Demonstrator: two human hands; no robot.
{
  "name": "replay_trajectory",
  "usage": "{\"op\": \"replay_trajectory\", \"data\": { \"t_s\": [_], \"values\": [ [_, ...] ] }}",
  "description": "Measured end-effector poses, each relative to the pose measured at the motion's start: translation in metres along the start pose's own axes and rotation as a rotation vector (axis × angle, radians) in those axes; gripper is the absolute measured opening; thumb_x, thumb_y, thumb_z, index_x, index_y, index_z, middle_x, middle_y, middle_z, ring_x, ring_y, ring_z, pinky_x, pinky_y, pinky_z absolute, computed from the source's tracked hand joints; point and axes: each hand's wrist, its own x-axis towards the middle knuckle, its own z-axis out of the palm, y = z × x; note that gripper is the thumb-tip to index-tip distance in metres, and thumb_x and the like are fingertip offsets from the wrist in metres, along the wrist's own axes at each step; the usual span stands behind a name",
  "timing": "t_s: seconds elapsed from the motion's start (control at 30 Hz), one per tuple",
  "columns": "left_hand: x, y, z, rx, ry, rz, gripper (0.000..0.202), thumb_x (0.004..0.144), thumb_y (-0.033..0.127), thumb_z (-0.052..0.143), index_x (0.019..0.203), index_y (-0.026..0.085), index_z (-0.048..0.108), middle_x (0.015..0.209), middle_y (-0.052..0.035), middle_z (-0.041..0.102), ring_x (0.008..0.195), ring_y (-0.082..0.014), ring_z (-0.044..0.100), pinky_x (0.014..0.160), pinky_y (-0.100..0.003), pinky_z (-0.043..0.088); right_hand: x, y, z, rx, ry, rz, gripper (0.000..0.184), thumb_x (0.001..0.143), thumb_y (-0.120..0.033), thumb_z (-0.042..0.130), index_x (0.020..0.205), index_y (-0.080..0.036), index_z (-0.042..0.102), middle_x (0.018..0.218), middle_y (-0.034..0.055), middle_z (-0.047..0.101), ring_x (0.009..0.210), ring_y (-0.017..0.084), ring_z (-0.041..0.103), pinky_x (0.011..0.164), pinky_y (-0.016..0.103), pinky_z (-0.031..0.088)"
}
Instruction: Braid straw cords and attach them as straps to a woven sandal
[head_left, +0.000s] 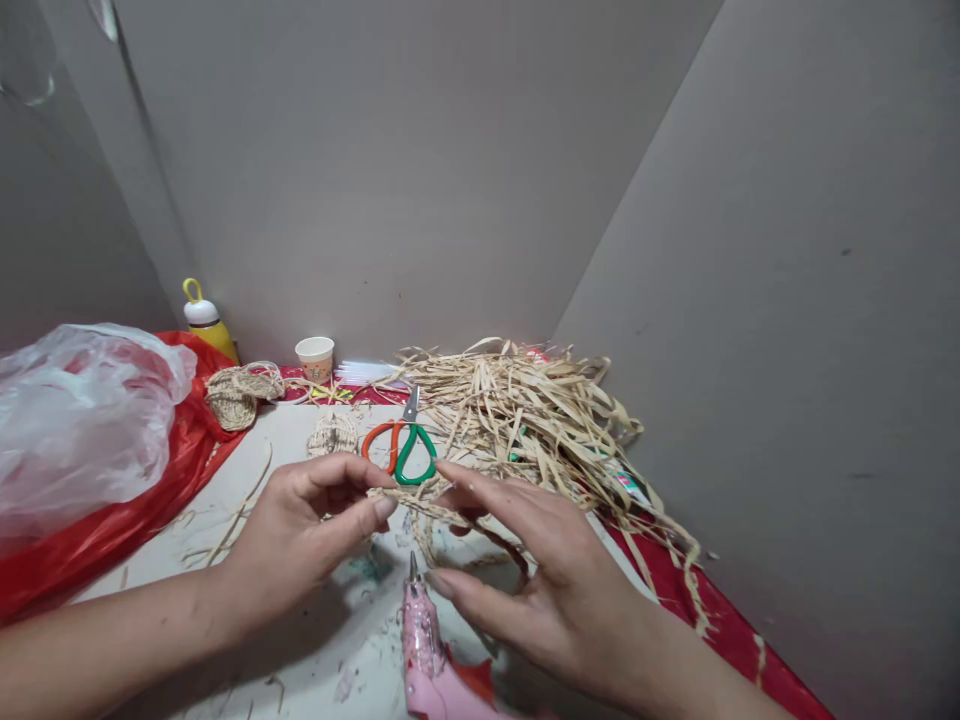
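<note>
My left hand (319, 515) pinches the end of a braided straw cord (431, 510) between thumb and fingers. From there the braid runs rightward under my right hand (536, 560), whose thumb and fingers are spread apart; part of the cord is hidden behind those fingers. Below the braid, a pink glue gun (424, 640) points its metal nozzle up between my hands. Scissors (405, 445) with one orange and one green handle lie just beyond my fingertips. A small woven straw piece (332, 435) sits behind my left hand.
A large heap of dry straw strips (525, 400) covers the back right. A paper cup (315, 358), white glue sticks (367, 373) and a yellow bottle (210, 325) stand or lie along the back. Clear plastic (82, 430) over red plastic (187, 465) and a straw coil (236, 395) occupy the left.
</note>
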Motion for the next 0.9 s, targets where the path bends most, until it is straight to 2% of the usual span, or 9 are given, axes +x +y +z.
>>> {"op": "replay_trajectory", "data": {
  "t_s": [0.17,0.27,0.4,0.47,0.63,0.7,0.77,0.8,0.9],
  "values": [
    [-0.003,-0.005,0.001,0.025,-0.001,0.040,0.012,0.081,0.027,0.067,0.086,0.016,0.068,0.068,-0.0001,0.066,0.060,-0.0108,0.059,0.057,-0.021,0.050,0.002,0.002,0.007,-0.064,0.029,-0.147,0.011,0.088,-0.016,0.060,0.098,-0.016,0.064,0.082,0.0061,0.076,0.069,0.019,0.070,0.064,0.031,0.051],
    [-0.005,-0.004,0.000,0.119,-0.022,0.136,0.010,0.081,0.020,0.065,0.090,0.018,0.068,0.078,-0.0017,0.069,0.069,-0.0124,0.064,0.068,-0.023,0.054,0.001,0.003,0.012,-0.055,0.018,-0.163,0.012,0.089,-0.012,0.055,0.091,-0.016,0.065,0.073,0.0051,0.075,0.064,0.017,0.069,0.061,0.030,0.049],
    [-0.006,0.000,-0.002,0.103,-0.108,0.188,0.045,0.075,0.013,0.067,0.118,0.021,0.059,0.094,-0.0034,0.069,0.085,-0.0154,0.067,0.081,-0.027,0.055,-0.001,0.004,0.015,0.001,0.019,-0.087,0.014,0.088,-0.011,0.054,0.085,-0.018,0.065,0.070,0.0041,0.073,0.062,0.016,0.067,0.061,0.029,0.049],
    [-0.006,0.001,-0.002,0.056,-0.109,0.139,0.048,0.074,0.016,0.070,0.120,0.021,0.057,0.092,-0.0030,0.069,0.084,-0.0151,0.067,0.079,-0.026,0.055,-0.001,0.003,0.015,0.048,0.029,-0.075,0.013,0.088,-0.010,0.054,0.083,-0.017,0.064,0.070,0.0041,0.072,0.060,0.016,0.066,0.060,0.028,0.047],
    [-0.003,-0.002,0.001,-0.044,-0.122,-0.041,0.014,0.078,0.023,0.069,0.089,0.016,0.066,0.071,0.0012,0.063,0.063,-0.0095,0.057,0.061,-0.020,0.050,0.000,-0.003,0.017,0.137,-0.027,-0.097,0.016,0.089,-0.009,0.052,0.086,-0.017,0.065,0.066,0.0030,0.070,0.056,0.014,0.062,0.058,0.027,0.045],
    [-0.003,-0.002,0.001,-0.064,-0.119,-0.061,0.011,0.076,0.022,0.070,0.083,0.015,0.066,0.068,0.0013,0.062,0.061,-0.0094,0.055,0.059,-0.020,0.048,0.000,-0.002,0.017,0.151,-0.031,-0.084,0.017,0.089,-0.010,0.052,0.085,-0.017,0.066,0.066,0.0026,0.070,0.057,0.014,0.063,0.059,0.027,0.047],
    [-0.002,-0.002,0.000,-0.095,-0.099,-0.055,0.012,0.076,0.024,0.071,0.083,0.015,0.066,0.070,0.0000,0.063,0.063,-0.0104,0.056,0.061,-0.022,0.049,-0.001,-0.001,0.015,0.167,-0.030,-0.038,0.012,0.089,-0.015,0.057,0.092,-0.017,0.067,0.071,0.0028,0.072,0.062,0.015,0.066,0.061,0.027,0.050],
    [-0.001,-0.001,-0.001,-0.113,-0.085,-0.047,0.013,0.077,0.025,0.070,0.085,0.015,0.066,0.071,-0.0005,0.064,0.064,-0.0110,0.057,0.061,-0.022,0.049,-0.002,0.001,0.013,0.171,-0.026,0.003,0.015,0.088,-0.019,0.061,0.101,-0.017,0.067,0.075,0.0029,0.073,0.065,0.015,0.067,0.062,0.026,0.051],
    [0.000,0.001,-0.003,-0.140,-0.023,-0.012,0.015,0.078,0.027,0.070,0.088,0.016,0.065,0.074,-0.0019,0.065,0.065,-0.0122,0.059,0.060,-0.023,0.049,-0.002,0.002,0.006,0.174,0.008,0.108,0.048,0.080,-0.026,0.072,0.124,-0.015,0.059,0.084,0.0035,0.074,0.070,0.016,0.070,0.065,0.026,0.055]
  ]
}}
